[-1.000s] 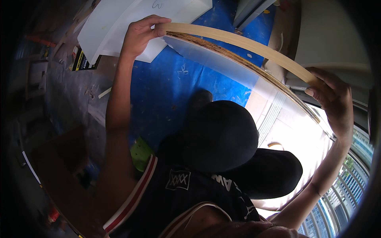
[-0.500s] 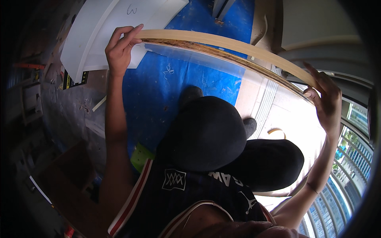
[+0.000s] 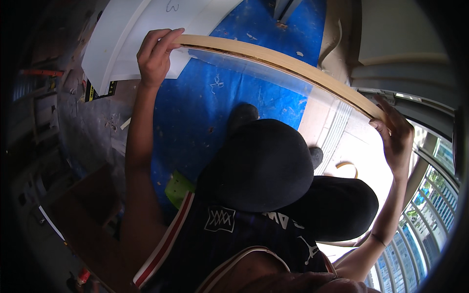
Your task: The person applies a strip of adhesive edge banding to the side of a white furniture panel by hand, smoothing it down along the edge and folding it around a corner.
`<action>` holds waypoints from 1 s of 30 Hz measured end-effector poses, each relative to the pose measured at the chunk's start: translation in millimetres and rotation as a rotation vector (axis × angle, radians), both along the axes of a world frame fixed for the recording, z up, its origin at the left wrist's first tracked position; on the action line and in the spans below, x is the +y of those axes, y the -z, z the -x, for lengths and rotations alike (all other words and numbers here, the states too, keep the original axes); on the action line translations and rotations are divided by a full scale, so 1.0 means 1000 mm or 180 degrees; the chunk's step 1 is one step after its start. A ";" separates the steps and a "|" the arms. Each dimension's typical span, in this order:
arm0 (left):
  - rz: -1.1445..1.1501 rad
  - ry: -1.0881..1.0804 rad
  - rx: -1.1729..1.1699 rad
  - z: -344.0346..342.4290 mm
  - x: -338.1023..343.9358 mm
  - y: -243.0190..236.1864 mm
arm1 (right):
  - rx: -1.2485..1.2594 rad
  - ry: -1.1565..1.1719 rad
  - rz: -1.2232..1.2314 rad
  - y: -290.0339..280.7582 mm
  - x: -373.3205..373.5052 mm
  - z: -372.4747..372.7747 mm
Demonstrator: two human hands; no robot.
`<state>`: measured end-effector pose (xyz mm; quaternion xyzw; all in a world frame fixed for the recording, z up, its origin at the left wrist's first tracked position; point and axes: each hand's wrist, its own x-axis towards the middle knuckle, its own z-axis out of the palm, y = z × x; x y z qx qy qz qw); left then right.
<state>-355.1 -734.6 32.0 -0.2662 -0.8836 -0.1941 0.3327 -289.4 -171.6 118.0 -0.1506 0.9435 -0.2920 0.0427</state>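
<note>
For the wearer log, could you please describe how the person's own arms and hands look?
Both arms are bare from shoulder to fingers: no gloves, watch or rings show on the left hand or the right hand. The dark sleeveless jersey has red-and-white striped trim at the left armhole and white markings on its front.

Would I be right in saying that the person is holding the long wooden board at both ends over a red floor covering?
Not quite: the floor covering is blue, not red, as the head view shows. The rest holds: the left hand grips one end of the long wooden board and the right hand grips the other, with the board held above that covering.
</note>
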 end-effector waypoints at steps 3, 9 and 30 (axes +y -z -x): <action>-0.0100 -0.0083 -0.0119 -0.001 0.002 -0.001 | -0.0071 -0.0015 0.0083 0.001 0.000 0.005; -0.0444 -0.0169 -0.0505 -0.009 0.005 0.003 | -0.0072 -0.0331 -0.0359 0.001 0.003 0.017; -0.1080 -0.0121 -0.1045 0.001 0.005 0.014 | 0.1438 -0.2416 -0.1041 0.014 -0.170 0.068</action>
